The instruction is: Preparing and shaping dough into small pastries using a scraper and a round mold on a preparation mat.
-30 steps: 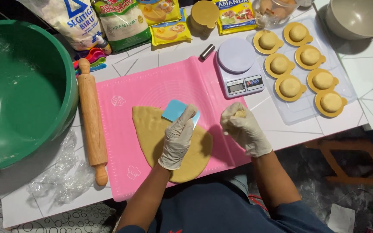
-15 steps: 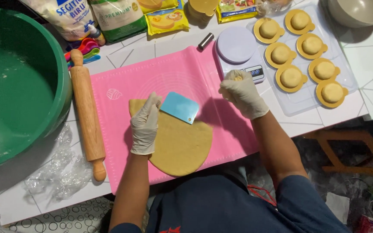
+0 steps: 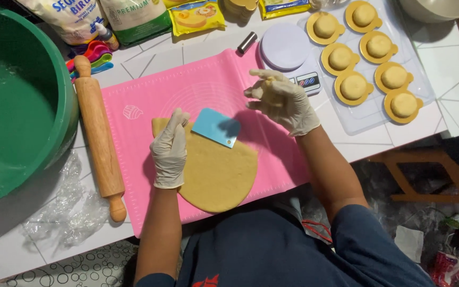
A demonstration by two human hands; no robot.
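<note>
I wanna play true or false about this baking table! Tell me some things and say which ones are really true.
1. The left hand rests flat on the dough sheet. True.
2. The right hand holds the rolling pin. False: the rolling pin lies untouched beside the pink mat; that hand holds a small dough piece.
3. A blue scraper lies on the dough. True.
4. The big bowl is red. False: the bowl is green.
5. Six dough balls sit on yellow bases. True.
</note>
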